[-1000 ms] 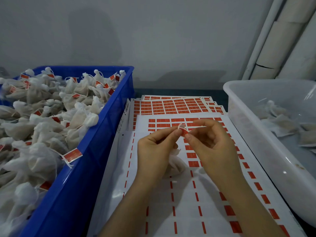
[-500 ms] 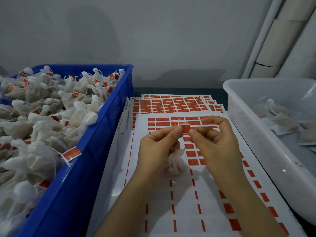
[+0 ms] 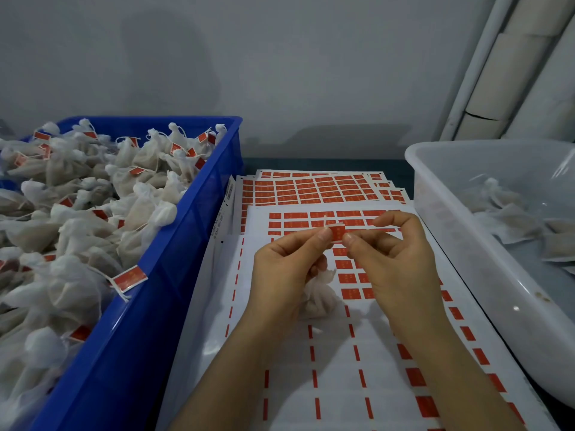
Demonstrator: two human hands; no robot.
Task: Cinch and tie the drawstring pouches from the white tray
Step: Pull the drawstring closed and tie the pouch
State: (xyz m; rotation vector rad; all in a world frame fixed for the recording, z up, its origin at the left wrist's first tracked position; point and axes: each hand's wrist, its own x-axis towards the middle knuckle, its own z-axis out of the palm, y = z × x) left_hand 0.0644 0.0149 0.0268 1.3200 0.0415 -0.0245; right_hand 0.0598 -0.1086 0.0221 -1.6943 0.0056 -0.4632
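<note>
Here, pinching one red label (image 3: 337, 232) from both ends: left hand (image 3: 289, 269) with thumb and forefinger at its left edge, right hand (image 3: 395, 262) at its right. Just below the fingertips, beside the left palm, the cinched pouch (image 3: 317, 297) over the sticker sheet (image 3: 336, 384). Well left of the fingers, the blue crate (image 3: 149, 306) wall; nearer on the right, the white tray (image 3: 485, 290) rim.
</note>
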